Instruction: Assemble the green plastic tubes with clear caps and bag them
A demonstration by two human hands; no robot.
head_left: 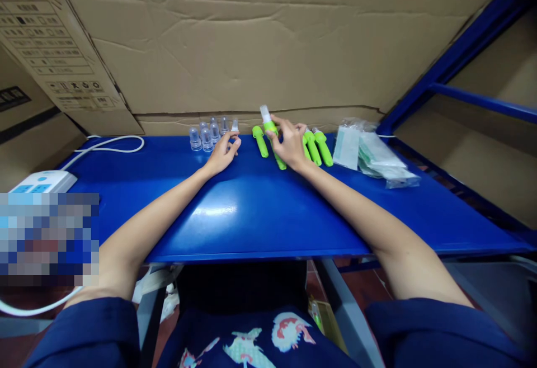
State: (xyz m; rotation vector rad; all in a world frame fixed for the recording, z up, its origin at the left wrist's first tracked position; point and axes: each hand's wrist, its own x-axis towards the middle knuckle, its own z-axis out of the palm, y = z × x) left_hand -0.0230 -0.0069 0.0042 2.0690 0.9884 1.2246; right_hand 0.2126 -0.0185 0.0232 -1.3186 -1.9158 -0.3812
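Note:
My right hand is closed round a green spray bottle with a white nozzle, tilted up at the far side of the blue table. My left hand pinches a small clear cap at the edge of a cluster of several clear caps. One green bottle lies between my hands. More green bottles lie just right of my right hand.
Clear plastic bags with white contents lie at the right of the table. A white power strip with its cable sits at the left. Cardboard walls the back; a blue metal frame stands at the right.

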